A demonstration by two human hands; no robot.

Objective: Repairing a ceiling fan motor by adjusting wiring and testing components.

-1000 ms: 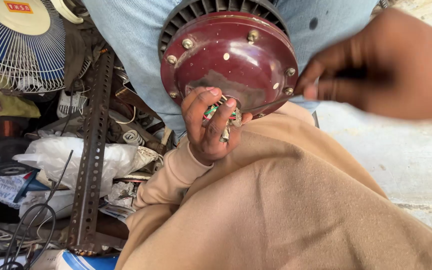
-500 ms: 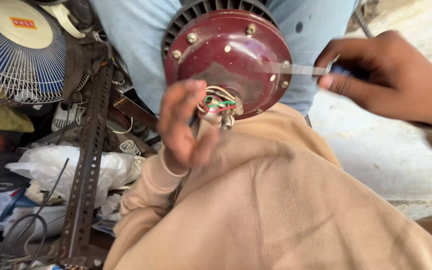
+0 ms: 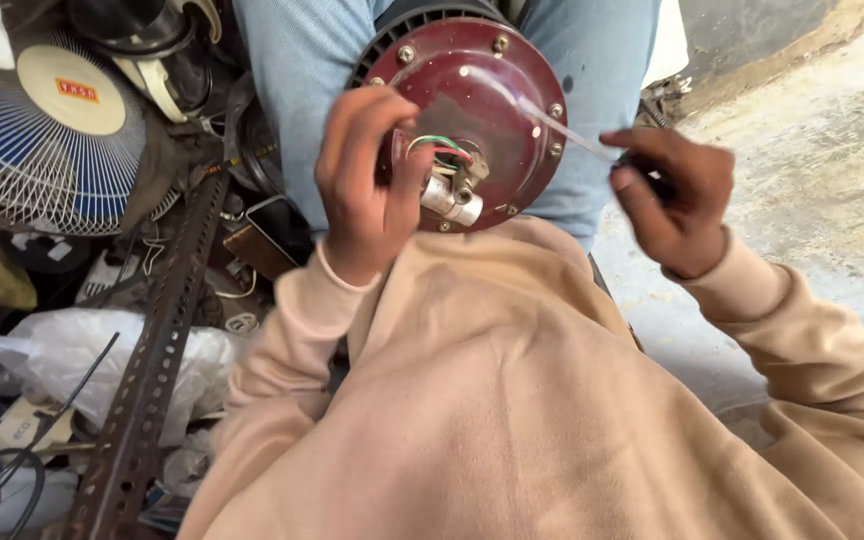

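Far out at nine o'clock sits a table fan [image 3: 47, 130] with a blue-and-white wire grille, and below it, down toward seven o'clock, a rusty perforated angle iron [image 3: 157, 370] leans over a white plastic bag [image 3: 62, 360] and loose black cables. Moving in, the left hand [image 3: 367, 185] comes up at eleven o'clock, fingers curled loosely, thumb and fingertips against the face of the motor beside the wire bundle [image 3: 442, 150], green, red and pale strands spilling out of the hub; whether it actually pinches them I cannot tell. Dead centre at twelve o'clock, the maroon fan motor [image 3: 497, 95] rests on the person's lap, propped against the blue jeans, screws ringing its rim, a bright metal shaft [image 3: 452, 200] poking out at its middle. That housing looks heavy, stiff and smooth-painted, likely slippery on the dome, so the rim is the safer place to grasp; the wires look thin and easily torn, best handled gently. Over at two o'clock, the right hand [image 3: 672, 200] is closed round the dark handle of a screwdriver [image 3: 577, 135], its slim blade angled up-left onto the motor's face. Bare concrete floor [image 3: 822, 180] lies beyond at three o'clock.
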